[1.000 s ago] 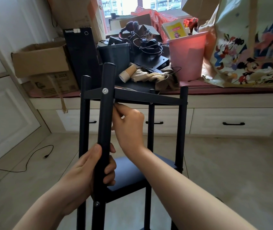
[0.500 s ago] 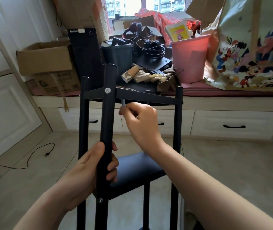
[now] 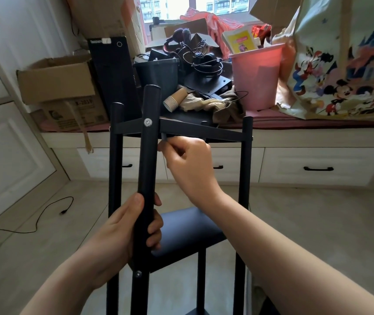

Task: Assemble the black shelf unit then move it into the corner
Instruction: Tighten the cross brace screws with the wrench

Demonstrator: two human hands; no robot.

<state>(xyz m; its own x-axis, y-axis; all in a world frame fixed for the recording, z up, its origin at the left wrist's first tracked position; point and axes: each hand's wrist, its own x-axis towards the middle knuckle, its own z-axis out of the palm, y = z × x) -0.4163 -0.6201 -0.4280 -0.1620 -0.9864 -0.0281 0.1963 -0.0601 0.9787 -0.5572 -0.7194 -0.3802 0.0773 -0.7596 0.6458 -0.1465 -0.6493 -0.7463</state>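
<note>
My left hand [image 3: 122, 226] is wrapped around the nearest black post [image 3: 146, 169] of the black shelf unit [image 3: 181, 133], which stands upright in the middle of the frame on the floor [image 3: 317, 223]. My right hand [image 3: 188, 160] is curled just under the top shelf, pinching a small grey tool [image 3: 164, 138]; only its tip shows past my fingers, so I cannot tell what kind it is. A silver screw head [image 3: 147, 122] sits on the post where the top shelf meets it, and a smaller one [image 3: 138, 273] lower down. The feet of the unit are cut off at the bottom edge, and my arm hides part of the lower shelf [image 3: 190, 230]. Behind, across the upper frame, a window bench [image 3: 317, 137] carries a pink bin [image 3: 255, 76], a paper cup [image 3: 173, 101] on its side, tangled headphones [image 3: 195, 51], a cardboard box [image 3: 56, 80] and a cartoon-printed bag [image 3: 345, 64]. A black cable [image 3: 45, 214] lies on the floor at left.
</note>
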